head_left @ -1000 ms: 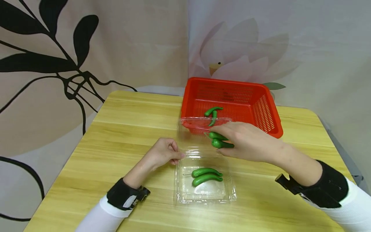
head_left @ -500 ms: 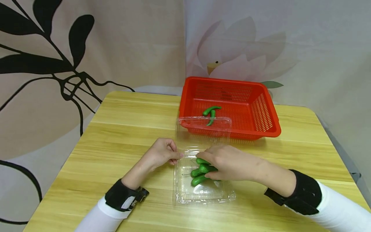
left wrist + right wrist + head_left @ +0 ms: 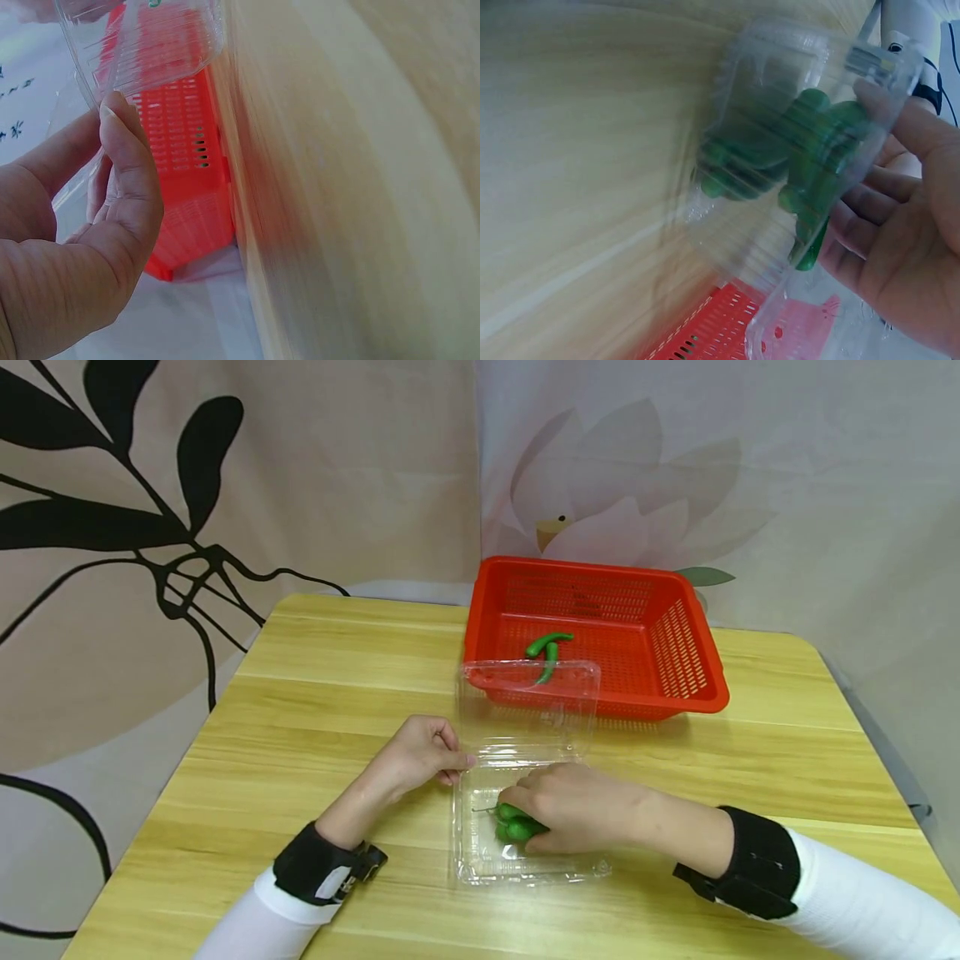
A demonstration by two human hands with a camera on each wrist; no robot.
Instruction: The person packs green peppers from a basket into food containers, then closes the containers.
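Green peppers (image 3: 519, 829) gripped by my R fingers (image 3: 517, 796) cld scatter if box (image 3: 480, 860) below, edge pinched by L fingers (image 3: 454, 762), slips.

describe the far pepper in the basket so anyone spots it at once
Find the red basket at the back of the table. Left of its centre lies the far pepper. It lies crosswise, while the near pepper shows partly through the lid.
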